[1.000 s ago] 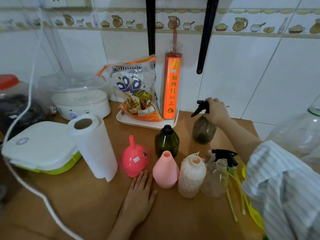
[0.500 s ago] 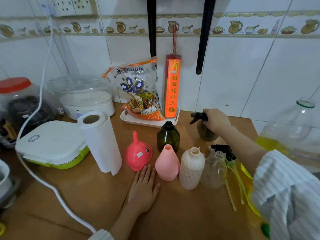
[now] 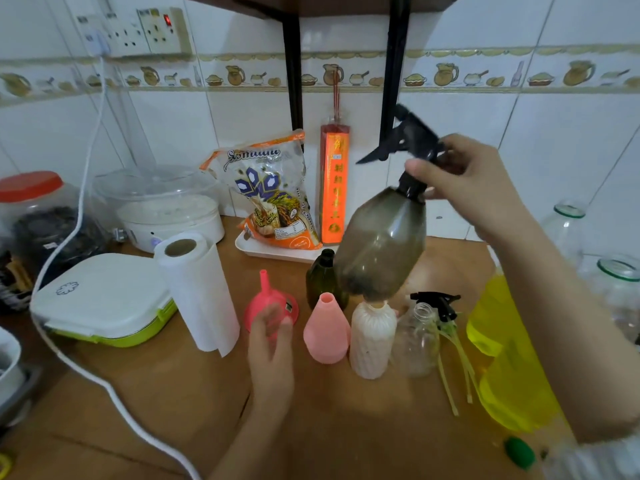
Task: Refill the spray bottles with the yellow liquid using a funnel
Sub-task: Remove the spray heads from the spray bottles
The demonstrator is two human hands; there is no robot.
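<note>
Lifting clear of the desk, the smoky spray bottle now hangs tilted in mid-air at centre right of the frame, where a moment ago it stood at the back near the wall. The right hand is clenched around its neck just under the black trigger head, so this bottle looks like the first chosen for refilling; its head is on and would have to come off before any funnel goes in.

The left hand has risen from lying flat on the desk and hovers with loose, released fingers just in front of the pink funnel, which sits upside down, spout up; I judge it is about to be taken. The yellow liquid waits in a large clear container at the lower right edge, partly behind the right forearm.

Room is tight below the lifted bottle: the dark green bottle, pink bottle, white bottle and clear bottle stand close together, all open-necked, with a loose trigger head and its tubes resting on the clear one. The paper towel roll stands just left of the funnel. Bare desk lies in the lower centre of the frame, the best spot for setting the bottle down.
</note>
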